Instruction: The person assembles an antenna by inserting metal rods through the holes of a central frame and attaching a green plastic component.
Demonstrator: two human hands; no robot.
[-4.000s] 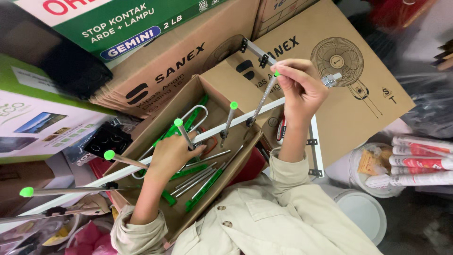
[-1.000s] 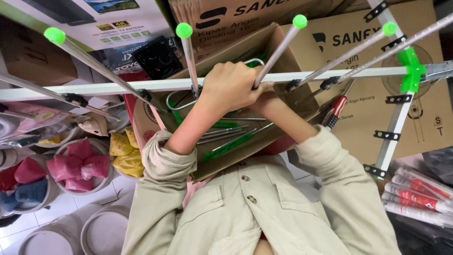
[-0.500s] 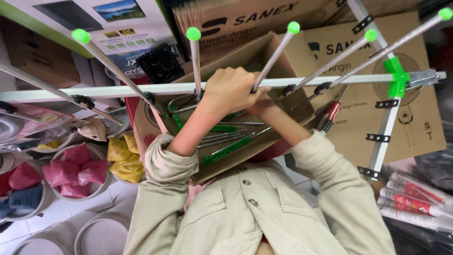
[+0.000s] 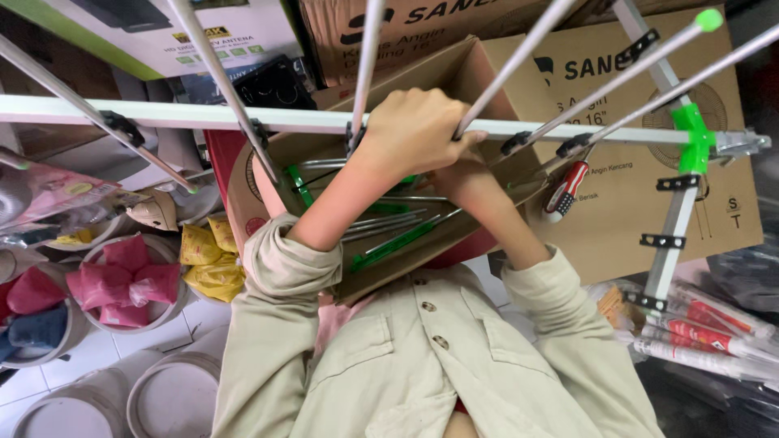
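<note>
Low in the frame, beige sleeves rise to mid-frame, where the left hand [image 4: 418, 130] is curled shut around the white antenna boom [image 4: 243, 118] crossing the upper frame. The right hand [image 4: 462, 174] sits mostly hidden beneath it; its grip cannot be told. Behind lies an open cardboard box [image 4: 487, 73] of rods, with a red-handled screwdriver [image 4: 565, 191] at right.
</note>
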